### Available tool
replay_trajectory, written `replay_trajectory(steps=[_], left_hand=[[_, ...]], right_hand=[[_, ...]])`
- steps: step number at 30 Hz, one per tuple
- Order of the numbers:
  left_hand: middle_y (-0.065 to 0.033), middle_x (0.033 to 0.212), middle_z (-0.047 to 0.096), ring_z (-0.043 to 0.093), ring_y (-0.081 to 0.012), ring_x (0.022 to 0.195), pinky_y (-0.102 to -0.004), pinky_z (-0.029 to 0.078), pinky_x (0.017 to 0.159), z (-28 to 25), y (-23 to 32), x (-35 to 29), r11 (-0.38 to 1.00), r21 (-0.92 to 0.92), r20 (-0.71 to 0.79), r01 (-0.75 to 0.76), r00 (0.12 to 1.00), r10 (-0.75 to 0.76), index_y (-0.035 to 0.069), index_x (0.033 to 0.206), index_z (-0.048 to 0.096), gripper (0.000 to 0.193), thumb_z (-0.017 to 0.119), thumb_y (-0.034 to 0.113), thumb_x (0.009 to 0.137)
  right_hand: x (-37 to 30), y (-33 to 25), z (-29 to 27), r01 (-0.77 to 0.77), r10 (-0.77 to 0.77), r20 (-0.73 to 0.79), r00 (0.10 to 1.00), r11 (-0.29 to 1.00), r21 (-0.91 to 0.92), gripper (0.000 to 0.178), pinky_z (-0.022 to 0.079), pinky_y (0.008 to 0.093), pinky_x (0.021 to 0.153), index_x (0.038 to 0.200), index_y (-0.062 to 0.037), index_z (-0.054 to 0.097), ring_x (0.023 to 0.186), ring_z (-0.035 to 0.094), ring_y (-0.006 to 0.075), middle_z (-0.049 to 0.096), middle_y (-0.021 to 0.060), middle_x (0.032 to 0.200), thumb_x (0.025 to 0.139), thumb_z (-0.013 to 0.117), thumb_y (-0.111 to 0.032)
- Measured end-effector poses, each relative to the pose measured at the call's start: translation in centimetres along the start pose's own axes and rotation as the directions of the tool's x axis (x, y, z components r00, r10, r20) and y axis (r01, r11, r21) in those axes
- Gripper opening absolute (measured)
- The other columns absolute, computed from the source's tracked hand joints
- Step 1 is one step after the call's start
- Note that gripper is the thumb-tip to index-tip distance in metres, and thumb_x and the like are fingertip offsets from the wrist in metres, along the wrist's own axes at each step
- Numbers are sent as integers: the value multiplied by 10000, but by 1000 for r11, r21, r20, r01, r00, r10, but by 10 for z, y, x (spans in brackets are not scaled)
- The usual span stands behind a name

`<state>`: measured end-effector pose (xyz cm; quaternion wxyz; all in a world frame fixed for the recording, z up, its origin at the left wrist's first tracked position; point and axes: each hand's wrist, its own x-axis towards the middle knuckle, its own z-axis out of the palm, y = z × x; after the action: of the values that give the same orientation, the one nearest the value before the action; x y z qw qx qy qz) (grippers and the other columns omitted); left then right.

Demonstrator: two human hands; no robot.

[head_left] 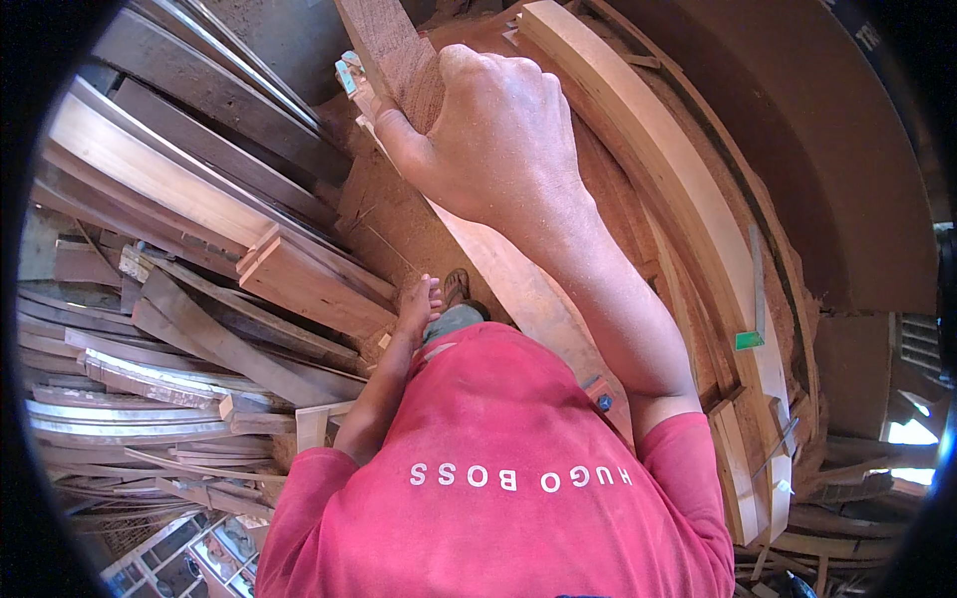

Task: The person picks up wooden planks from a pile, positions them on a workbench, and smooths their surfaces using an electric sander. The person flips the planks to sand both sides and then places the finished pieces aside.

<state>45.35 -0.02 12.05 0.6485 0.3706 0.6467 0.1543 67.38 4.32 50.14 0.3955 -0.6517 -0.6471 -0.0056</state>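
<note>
My right hand reaches far forward and is closed on a reddish-brown wooden board. Its thumb lies along the near side, and the fingertips are hidden behind the knuckles. Below that arm runs a long pale plank, dusted with sawdust. My left hand hangs low beside my body, with loosely bent fingers that are apart and nothing visible in them. A metal bar with a blue bolt-like end rests close to my right elbow.
Curved wooden pieces sweep along the right, with a green-ended metal strip lying on them. Stacked planks and heaped offcuts fill the left. Sawdust covers the floor near my sandalled foot.
</note>
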Motion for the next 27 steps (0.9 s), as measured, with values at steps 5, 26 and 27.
replay_trajectory(steps=[5,26,27], left_hand=[[-102,1202,613,587,-209,1018,-389,499,855,-7,-10,4,1000,-17,-5,0,1000,0,110,1313,570,586,385,562,989],[-57,1079,626,579,-169,921,-350,471,794,-9,11,-1,988,-135,30,-69,997,74,113,1280,587,571,429,568,973],[-61,1072,632,584,-169,922,-350,473,796,-11,14,1,983,-146,11,-107,994,110,105,1267,598,544,438,540,982]], right_hand=[[0,-5,-2,11,-10,33,999,1000,-3,383,576,454,611,801,75,684,660,696,396,667,271,715,753,672,-305],[-83,40,-27,8,-1,-73,997,995,103,321,493,379,591,811,-31,655,632,628,309,622,136,707,746,798,-311],[-95,45,-31,-28,33,-45,998,994,107,308,511,384,609,842,-49,666,670,650,309,645,130,754,745,799,-309]])
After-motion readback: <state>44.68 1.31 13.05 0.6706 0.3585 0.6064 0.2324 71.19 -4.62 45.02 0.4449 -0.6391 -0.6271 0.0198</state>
